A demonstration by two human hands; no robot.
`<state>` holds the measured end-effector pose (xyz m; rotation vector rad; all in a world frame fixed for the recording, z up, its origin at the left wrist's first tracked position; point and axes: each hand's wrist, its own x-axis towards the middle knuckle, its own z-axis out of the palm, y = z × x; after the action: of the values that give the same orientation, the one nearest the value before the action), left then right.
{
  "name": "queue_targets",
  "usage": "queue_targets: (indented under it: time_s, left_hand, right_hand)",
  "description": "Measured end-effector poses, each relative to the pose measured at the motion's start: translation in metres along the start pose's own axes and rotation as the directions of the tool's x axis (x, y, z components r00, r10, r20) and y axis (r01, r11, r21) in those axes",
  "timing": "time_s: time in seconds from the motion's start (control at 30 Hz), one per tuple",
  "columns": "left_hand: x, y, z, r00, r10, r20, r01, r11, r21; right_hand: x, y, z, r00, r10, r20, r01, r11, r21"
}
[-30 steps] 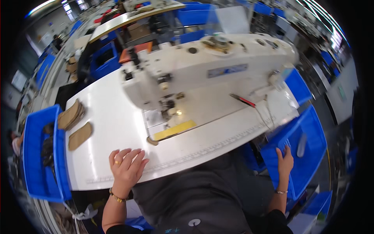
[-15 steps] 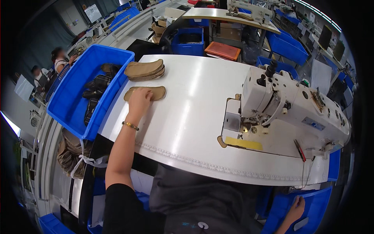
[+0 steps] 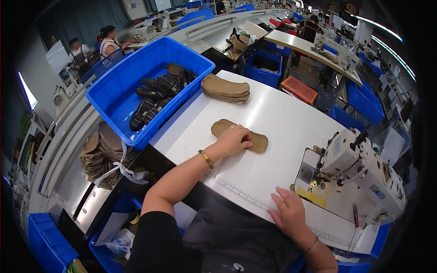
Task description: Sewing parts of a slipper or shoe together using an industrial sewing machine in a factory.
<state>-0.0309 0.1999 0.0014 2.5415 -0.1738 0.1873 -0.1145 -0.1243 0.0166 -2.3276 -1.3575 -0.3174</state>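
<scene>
A white, glossy desk (image 3: pixel 282 116) runs diagonally across the view, bright with reflected light, and a printed ruler strip (image 3: pixel 246 196) follows its front edge. On its left half lies a tan oblong piece (image 3: pixel 259 144), near the middle of the bare surface, with the left hand (image 3: pixel 234 139) over it; that grip has its fingers bent down onto the fabric, though whether they pinch it or merely press cannot be told. The right hand (image 3: pixel 290 211) is above the front edge by the ruler, its grip spread and holding nothing. A neat stack of similar tan pieces (image 3: pixel 225 90) sits at the far left corner, right beside a large blue bin (image 3: pixel 129 68) with black items (image 3: pixel 165 86) inside. Below the bin are bundled tan pieces (image 3: pixel 93 157) with a white tie (image 3: pixel 119 167). At the right end stands a white sewing machine (image 3: pixel 371 175), a yellow strip (image 3: pixel 311 196) and red-handled snips (image 3: pixel 355 215) near its base. Beyond stretches a workshop: another worktop with its own machine (image 3: pixel 337 49), an orange-red box (image 3: pixel 301 88), seated co-workers (image 3: pixel 108 47) at upper left, a dark curtain (image 3: pixel 84 20), and tube lights (image 3: pixel 377 28) overhead at right.
</scene>
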Motion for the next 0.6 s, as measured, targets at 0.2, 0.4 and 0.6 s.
queue_targets:
  time_s: [0.2,0.4,0.6]
  left_hand:
    - [0.014,-0.039,-0.070,0.917,0.016,-0.399,-0.028,0.999,-0.022]
    - [0.001,-0.212,-0.202,0.214,-0.881,-0.421,0.450,0.472,-0.758]
    - [0.012,-0.272,-0.200,0.212,-0.975,-0.070,0.240,0.122,-0.963]
  right_hand:
    - [0.123,0.013,0.082,0.979,0.076,0.192,-0.065,0.996,-0.062]
    - [0.156,0.004,0.096,0.977,0.092,0.192,-0.081,0.995,-0.060]
    - [0.156,0.008,0.089,0.973,0.108,0.203,-0.098,0.994,-0.054]
